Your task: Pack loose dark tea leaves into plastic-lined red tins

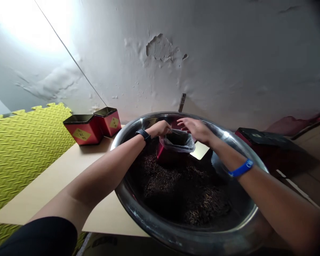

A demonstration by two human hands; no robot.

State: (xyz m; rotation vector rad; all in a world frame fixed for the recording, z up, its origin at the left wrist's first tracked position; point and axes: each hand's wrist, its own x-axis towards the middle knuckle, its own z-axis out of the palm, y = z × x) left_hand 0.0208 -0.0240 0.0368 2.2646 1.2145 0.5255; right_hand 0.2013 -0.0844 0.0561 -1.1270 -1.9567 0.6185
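My left hand (pixel 161 128) pinches the near-left rim of a clear plastic bag liner (pixel 177 145), which sits in a red tea tin (pixel 164 155). My right hand (pixel 194 129) hovers at the bag's right rim with its fingers spread, holding nothing. The tin stands tilted inside a large stainless steel basin (pixel 160 234) on a heap of loose dark tea leaves (pixel 176 192). The bag's inside is dark, and its contents are hidden. A black watch circles my left wrist, and a blue band circles my right.
Two red tins with yellow diamond labels (pixel 82 129) stand open on a pale board (pixel 56 177) left of the basin. Yellow-green foam matting (pixel 21 153) lies further left. A black-topped red box (pixel 266 142) sits to the right, before a peeling white wall (pixel 160 49).
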